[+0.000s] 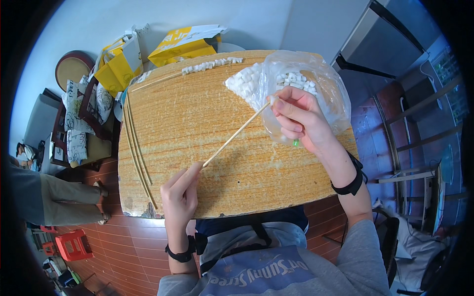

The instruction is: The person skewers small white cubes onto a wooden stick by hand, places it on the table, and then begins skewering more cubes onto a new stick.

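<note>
A thin wooden stick (234, 134) slants up to the right between my hands, above the table. My left hand (181, 191) is closed around its lower end. At its upper end, the fingers of my right hand (303, 116) pinch a small white piece (273, 99); whether the tip is inside the piece I cannot tell. Just beyond that hand lies a clear plastic bag (335, 93) holding more small white pieces (296, 81). A heap of white pieces (245, 81) sits beside the bag. Something green (296, 142) shows under my right hand.
Along the wooden table's (197, 116) far edge lies a row of white pieces (212, 65) with a stick (157, 82) running from it. Several bare sticks (134, 148) lie at left. Yellow bags (185, 44) stand behind. A person (59, 197) stands at left near a red stool (74, 245).
</note>
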`<action>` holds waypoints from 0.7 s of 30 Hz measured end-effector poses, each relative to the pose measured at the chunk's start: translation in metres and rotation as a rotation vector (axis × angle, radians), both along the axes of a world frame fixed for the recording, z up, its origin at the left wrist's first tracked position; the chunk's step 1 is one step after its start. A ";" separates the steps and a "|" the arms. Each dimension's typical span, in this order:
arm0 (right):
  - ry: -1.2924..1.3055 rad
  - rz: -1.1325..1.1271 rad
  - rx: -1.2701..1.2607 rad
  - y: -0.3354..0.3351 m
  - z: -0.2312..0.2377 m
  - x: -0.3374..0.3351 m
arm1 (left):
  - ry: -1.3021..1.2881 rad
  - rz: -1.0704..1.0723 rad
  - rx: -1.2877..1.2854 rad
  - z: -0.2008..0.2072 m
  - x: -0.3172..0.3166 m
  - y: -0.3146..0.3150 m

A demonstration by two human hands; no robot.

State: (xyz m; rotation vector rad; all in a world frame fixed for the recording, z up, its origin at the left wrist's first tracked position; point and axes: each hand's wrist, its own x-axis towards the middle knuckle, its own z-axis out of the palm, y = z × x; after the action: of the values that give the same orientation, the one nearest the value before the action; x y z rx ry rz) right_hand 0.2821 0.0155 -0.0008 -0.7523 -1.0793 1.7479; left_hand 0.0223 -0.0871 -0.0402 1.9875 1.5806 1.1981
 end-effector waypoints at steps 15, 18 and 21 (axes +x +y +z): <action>-0.026 0.024 0.034 0.000 -0.002 0.001 | -0.006 0.000 -0.027 0.002 0.001 -0.001; -0.035 0.020 0.028 0.000 -0.001 0.001 | -0.004 -0.003 -0.040 0.000 -0.001 -0.001; -0.046 0.012 0.025 0.000 -0.001 0.001 | -0.006 -0.006 -0.048 0.000 -0.001 -0.001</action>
State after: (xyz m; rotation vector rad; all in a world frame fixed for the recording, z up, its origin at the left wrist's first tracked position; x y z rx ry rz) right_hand 0.2826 0.0155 -0.0018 -0.7748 -1.1370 1.7316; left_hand 0.0213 -0.0879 -0.0400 1.9549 1.5847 1.1524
